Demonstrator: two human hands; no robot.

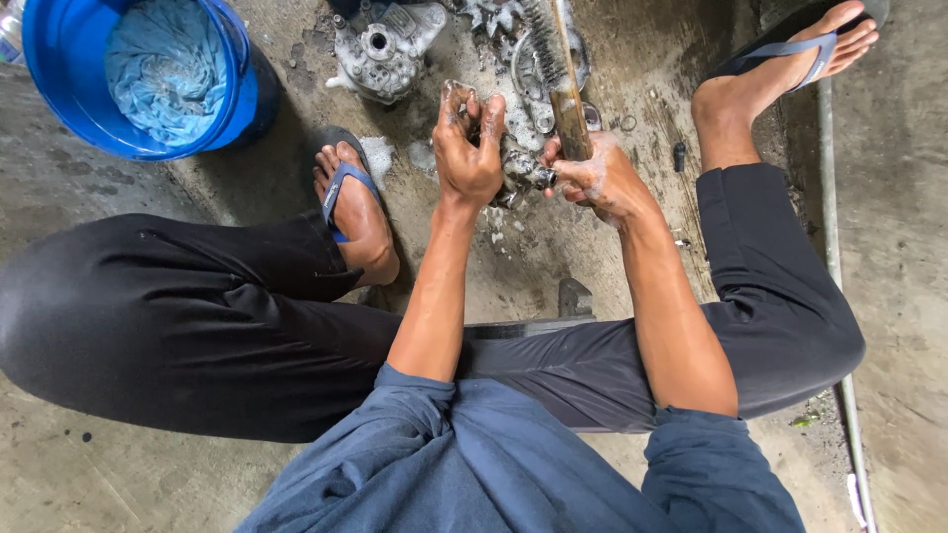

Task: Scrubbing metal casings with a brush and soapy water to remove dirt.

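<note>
Head view, going left to right: a blue bucket [59,94] with soapy water sits far off on the wet floor [79,474]. The left hand [467,148] has its grip closed on a small soapy metal part [521,170]. Just beside it, the right hand [597,180] has its grip closed around a wooden brush handle [570,109]. The handle's long way points up, away from the person. Both hands touch the part between them.

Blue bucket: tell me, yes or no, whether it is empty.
No: the blue bucket holds a light blue cloth bunched up inside it.
</note>
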